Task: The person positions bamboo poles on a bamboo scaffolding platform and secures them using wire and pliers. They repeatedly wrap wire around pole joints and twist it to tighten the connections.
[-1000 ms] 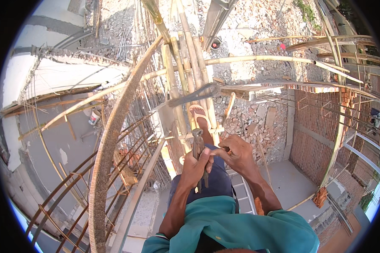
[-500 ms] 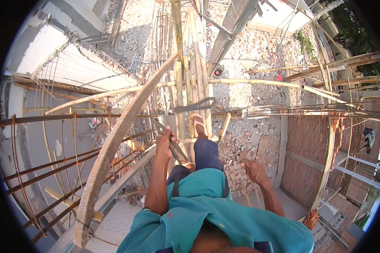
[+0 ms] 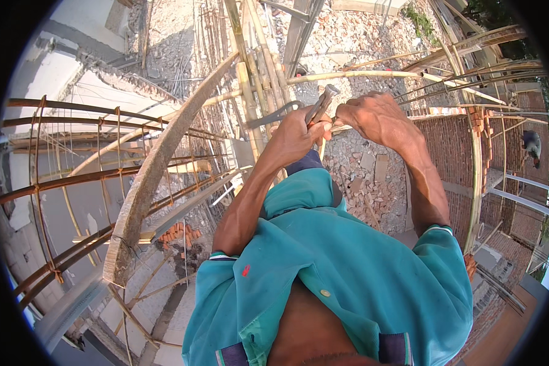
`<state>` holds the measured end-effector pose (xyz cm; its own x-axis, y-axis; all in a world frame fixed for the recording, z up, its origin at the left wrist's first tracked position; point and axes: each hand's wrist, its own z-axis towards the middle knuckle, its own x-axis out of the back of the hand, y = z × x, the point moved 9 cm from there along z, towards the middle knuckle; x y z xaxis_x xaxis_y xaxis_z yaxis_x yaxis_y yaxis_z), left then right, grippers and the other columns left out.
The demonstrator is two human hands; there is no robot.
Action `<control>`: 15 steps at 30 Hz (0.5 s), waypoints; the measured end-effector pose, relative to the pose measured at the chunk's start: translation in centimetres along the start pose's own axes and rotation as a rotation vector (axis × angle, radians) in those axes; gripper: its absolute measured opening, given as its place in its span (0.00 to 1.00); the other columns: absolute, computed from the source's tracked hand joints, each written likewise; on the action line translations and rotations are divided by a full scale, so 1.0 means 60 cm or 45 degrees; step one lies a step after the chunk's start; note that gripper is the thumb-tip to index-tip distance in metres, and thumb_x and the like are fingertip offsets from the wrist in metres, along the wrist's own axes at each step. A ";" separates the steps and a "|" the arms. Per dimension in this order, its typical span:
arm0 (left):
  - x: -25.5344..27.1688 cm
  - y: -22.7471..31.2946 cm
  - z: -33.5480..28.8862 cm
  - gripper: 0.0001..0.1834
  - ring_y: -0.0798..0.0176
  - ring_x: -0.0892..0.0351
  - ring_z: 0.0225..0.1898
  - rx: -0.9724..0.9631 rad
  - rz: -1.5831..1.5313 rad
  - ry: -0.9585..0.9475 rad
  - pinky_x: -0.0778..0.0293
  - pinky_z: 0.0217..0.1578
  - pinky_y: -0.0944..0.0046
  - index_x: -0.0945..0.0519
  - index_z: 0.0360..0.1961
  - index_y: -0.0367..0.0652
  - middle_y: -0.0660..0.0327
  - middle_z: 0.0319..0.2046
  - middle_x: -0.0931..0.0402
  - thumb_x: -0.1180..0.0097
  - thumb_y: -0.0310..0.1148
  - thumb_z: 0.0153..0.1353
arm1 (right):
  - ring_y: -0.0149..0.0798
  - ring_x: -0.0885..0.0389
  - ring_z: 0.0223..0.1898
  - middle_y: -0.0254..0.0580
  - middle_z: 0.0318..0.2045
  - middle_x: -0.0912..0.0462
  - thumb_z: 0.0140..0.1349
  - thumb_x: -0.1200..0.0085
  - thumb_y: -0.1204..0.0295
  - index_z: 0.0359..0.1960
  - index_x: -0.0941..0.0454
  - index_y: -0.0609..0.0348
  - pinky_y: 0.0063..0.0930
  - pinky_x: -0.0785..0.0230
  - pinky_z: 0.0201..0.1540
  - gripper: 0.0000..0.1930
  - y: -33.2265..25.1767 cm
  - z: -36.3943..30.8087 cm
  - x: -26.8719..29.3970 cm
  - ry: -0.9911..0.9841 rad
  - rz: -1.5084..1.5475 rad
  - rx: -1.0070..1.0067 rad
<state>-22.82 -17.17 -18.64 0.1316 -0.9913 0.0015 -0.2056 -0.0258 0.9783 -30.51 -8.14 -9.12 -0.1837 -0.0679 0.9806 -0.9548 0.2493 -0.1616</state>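
My left hand (image 3: 296, 135) is closed around a pair of metal pincers (image 3: 321, 104), whose blunt head points up and away to the right. My right hand (image 3: 375, 119) is beside it, just right of the tool, its fingers bent and pinched together. The fingertips of both hands nearly meet, and whatever the right ones hold is hidden. Beyond the left hand, a dark grey flat strap (image 3: 273, 114) lies across a bundle of upright bamboo poles (image 3: 250, 100).
A long curved plank (image 3: 155, 165) rises on my left, beside rusty reinforcing bars (image 3: 73, 177). A horizontal bamboo pole (image 3: 360, 74) crosses ahead. Brick rubble (image 3: 363, 161) lies far below. To the right are a brick wall (image 3: 448, 146) and a person (image 3: 532, 146) in the distance.
Both hands have risen and come together in front of my chest. The pincers have turned, so their head now points up and right. My view has shifted, too.
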 end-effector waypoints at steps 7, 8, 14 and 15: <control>0.059 0.072 -0.032 0.11 0.72 0.22 0.25 0.042 -0.147 0.068 0.28 0.22 0.70 0.20 0.44 0.36 0.61 0.27 0.18 0.40 0.34 0.70 | 0.53 0.18 0.56 0.50 0.56 0.17 0.64 0.35 0.64 0.60 0.21 0.57 0.45 0.29 0.62 0.23 -0.003 -0.045 0.189 1.020 -0.239 -0.065; 0.062 0.076 -0.036 0.11 0.72 0.22 0.25 0.035 -0.165 0.070 0.29 0.22 0.70 0.20 0.44 0.36 0.61 0.28 0.18 0.39 0.34 0.70 | 0.54 0.18 0.58 0.52 0.59 0.18 0.64 0.34 0.66 0.63 0.22 0.58 0.45 0.29 0.63 0.26 0.004 -0.063 0.202 1.189 -0.135 -0.111; 0.051 0.094 -0.043 0.13 0.71 0.22 0.25 -0.006 -0.119 0.082 0.29 0.22 0.69 0.19 0.43 0.36 0.58 0.29 0.16 0.38 0.37 0.70 | 0.55 0.22 0.64 0.55 0.62 0.20 0.69 0.40 0.73 0.64 0.23 0.59 0.44 0.27 0.64 0.22 0.007 -0.056 0.155 1.118 0.400 -0.074; 0.048 0.096 -0.044 0.12 0.69 0.20 0.26 -0.001 -0.120 0.064 0.28 0.23 0.69 0.19 0.43 0.36 0.58 0.30 0.15 0.39 0.36 0.70 | 0.55 0.22 0.65 0.55 0.62 0.20 0.69 0.41 0.73 0.64 0.22 0.59 0.44 0.27 0.64 0.21 0.004 -0.056 0.153 1.134 0.386 -0.094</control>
<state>-21.08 -19.83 -12.43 0.1990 -0.9767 -0.0805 -0.1891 -0.1188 0.9747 -31.66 -5.45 0.19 -0.1471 0.7655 0.6264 -0.8727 0.1976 -0.4464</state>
